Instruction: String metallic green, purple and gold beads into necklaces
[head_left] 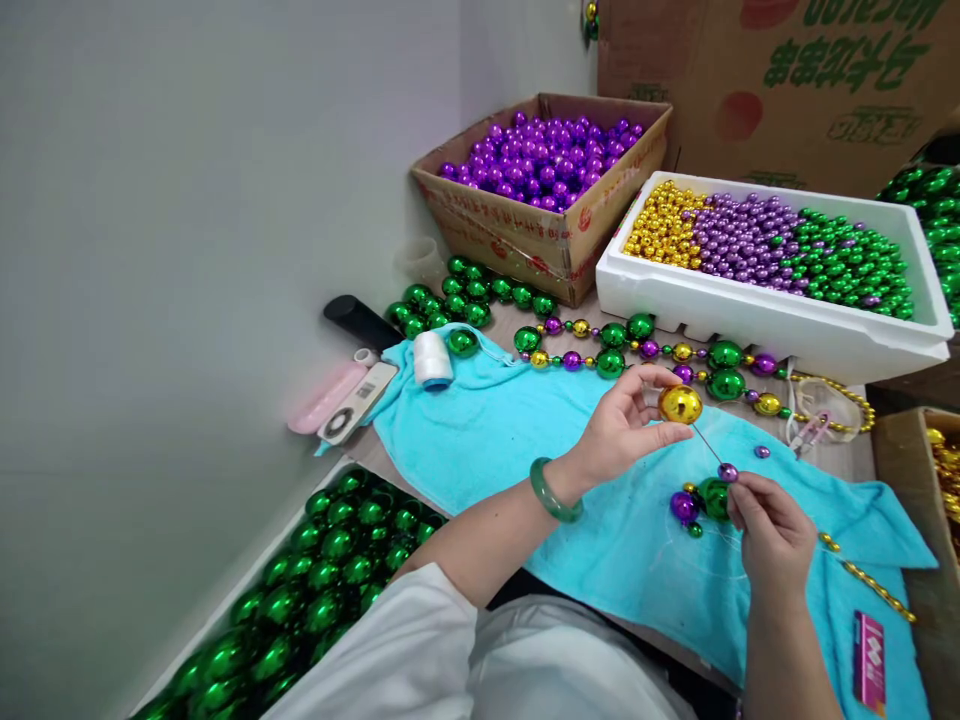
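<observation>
My left hand (626, 425), with a green bangle on its wrist, pinches a large gold bead (680, 404) above a turquoise towel (525, 440). A thin needle (706, 445) runs from the gold bead down to my right hand (772, 525), which grips the needle just below a small purple bead (727, 471) threaded on it. Under the hands lie a strung purple bead (683, 506) and a green bead (715, 497). A finished string of green, purple and gold beads (645, 350) stretches across the towel's far edge.
A cardboard box of purple beads (547, 160) and a white foam box (750, 315) of gold, purple and green beads stand behind. A tray of large green beads (315, 580) sits at lower left. A white thread spool (433, 358), a pink case (326, 398) and a wall at the left.
</observation>
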